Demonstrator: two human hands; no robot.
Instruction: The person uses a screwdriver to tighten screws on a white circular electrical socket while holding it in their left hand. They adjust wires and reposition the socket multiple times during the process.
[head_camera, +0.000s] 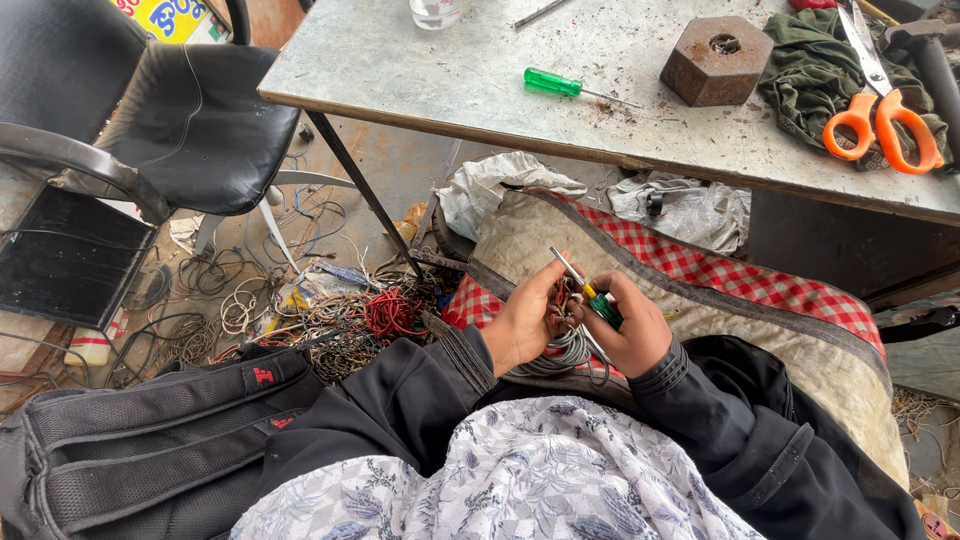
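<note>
One black padded chair (190, 120) sat left, with tangled wires (330, 315) on the floor under the table edge (420, 115). Your left hand (525, 322) gripped one grey wire bundle (562, 352) over the checked cushion (730, 275). Your right hand (632, 328) clenched one green-handled screwdriver (590, 293). A second green screwdriver (560, 85), one rusty hex block (716, 60) and one pair of orange scissors (885, 115) lay on the scuffed metal tabletop.

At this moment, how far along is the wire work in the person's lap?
Done: nothing visibly finished. In hand: the left hand holds a small wire bundle over a grey coil; the right hand works a green screwdriver into it. Left: a big tangle of wires on the floor looks untouched.
</note>
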